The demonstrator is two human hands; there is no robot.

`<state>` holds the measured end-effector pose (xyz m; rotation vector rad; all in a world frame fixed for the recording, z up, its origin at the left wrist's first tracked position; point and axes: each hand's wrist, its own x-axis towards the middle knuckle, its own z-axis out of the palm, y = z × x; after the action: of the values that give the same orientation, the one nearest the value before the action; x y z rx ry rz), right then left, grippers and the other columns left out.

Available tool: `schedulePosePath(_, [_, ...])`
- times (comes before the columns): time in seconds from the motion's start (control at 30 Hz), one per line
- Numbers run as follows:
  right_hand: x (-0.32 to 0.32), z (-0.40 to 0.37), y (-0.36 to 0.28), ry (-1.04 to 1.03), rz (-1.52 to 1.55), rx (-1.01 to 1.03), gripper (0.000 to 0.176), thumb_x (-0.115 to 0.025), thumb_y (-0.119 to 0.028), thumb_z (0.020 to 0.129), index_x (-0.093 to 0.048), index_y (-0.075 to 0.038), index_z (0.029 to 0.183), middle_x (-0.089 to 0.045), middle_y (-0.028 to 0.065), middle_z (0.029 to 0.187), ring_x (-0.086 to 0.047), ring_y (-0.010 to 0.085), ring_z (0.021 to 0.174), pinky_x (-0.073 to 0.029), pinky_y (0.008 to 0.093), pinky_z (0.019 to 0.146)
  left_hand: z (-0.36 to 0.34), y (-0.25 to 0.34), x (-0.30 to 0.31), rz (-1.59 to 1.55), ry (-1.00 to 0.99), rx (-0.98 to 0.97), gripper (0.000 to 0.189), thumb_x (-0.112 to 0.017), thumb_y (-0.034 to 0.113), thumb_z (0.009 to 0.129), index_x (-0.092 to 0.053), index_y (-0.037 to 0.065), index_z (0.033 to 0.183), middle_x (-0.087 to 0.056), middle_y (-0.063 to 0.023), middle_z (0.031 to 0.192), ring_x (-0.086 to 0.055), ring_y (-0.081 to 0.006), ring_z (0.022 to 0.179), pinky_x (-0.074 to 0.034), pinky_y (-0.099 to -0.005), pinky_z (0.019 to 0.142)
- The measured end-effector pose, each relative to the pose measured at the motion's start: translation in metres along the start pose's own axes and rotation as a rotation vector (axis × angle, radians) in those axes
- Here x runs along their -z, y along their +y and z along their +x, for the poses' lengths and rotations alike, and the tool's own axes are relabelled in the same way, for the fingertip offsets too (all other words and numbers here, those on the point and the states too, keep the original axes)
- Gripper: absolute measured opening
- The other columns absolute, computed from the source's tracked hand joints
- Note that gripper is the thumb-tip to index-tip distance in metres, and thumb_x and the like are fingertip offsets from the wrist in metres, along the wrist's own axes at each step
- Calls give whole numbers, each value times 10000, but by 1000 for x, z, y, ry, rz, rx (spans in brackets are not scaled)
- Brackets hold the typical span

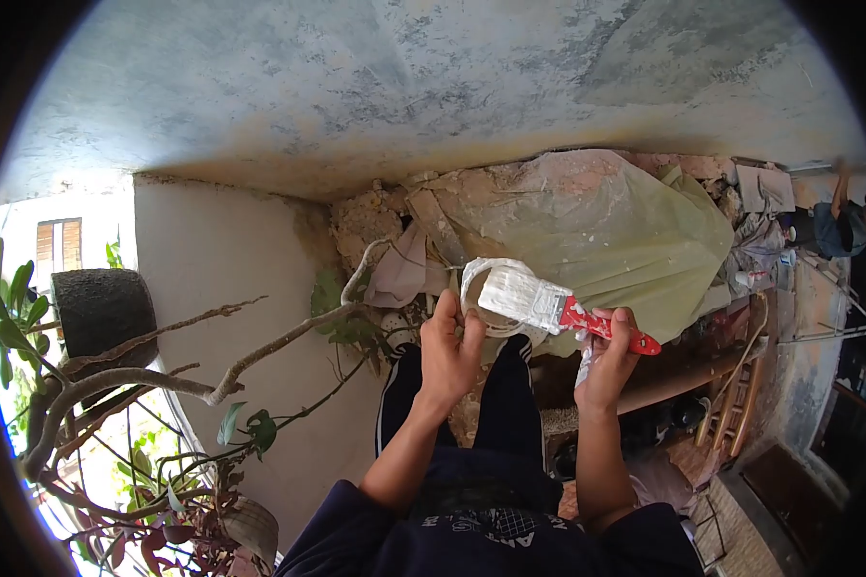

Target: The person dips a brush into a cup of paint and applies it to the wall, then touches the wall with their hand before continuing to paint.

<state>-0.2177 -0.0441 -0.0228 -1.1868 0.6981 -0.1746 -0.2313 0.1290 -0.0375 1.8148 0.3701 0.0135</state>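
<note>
In front of my body, my left hand grips the side of a round white paint container, thumb and fingers closed at its rim. The container is coated with white paint. My right hand is wrapped around the red handle of a wide paintbrush. White paint covers the bristles, which overlap the container's opening in this view, and some is spattered on the handle. A strip of white also shows along the right hand's fingers.
A pale green sheet covers a heap by the patchy grey wall. Bare branches reach in from the left, near a dark plant pot. A wooden ladder lies at right, and another person stands at the far right.
</note>
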Motion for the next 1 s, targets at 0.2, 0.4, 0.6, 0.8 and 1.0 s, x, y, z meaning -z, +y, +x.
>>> schedulePosePath(0.2, [10,8,8,-11,23,-132,263,-569,-342,888,-560,-79,889,-563,-1,761,-527,87,649,-392,236,587,5,-12,-8,-127,12,6,129,-498,51,879,-410,-4,803,-439,-50,603,-384,-65,611,-349,-265,521])
schedulePosePath(0.4, [10,10,10,3,45,-195,272,-567,-346,888,-557,-75,873,-578,15,782,-537,95,659,-400,233,599,12,-11,-12,-176,23,26,182,-486,49,890,-371,23,751,-398,12,617,-331,-37,617,-306,-242,511])
schedulePosePath(0.6, [9,16,9,61,131,-197,295,-578,-361,881,-560,-67,876,-574,23,802,-550,105,698,-412,238,631,20,-10,-15,-177,15,17,156,-487,48,889,-406,15,760,-401,17,616,-334,-45,604,-305,-246,509])
schedulePosePath(0.8, [23,22,16,46,182,-234,276,-575,-335,888,-563,-60,872,-577,28,786,-533,104,653,-407,242,588,19,-10,-20,-136,6,40,138,-473,43,901,-423,7,777,-434,11,660,-366,-49,629,-327,-248,534])
schedulePosePath(1.0, [29,41,11,40,334,-241,269,-569,-334,895,-558,-66,877,-581,23,797,-535,101,697,-422,241,635,21,-13,-27,-251,5,53,105,-456,35,911,-436,0,814,-467,2,720,-400,-46,686,-363,-220,602])
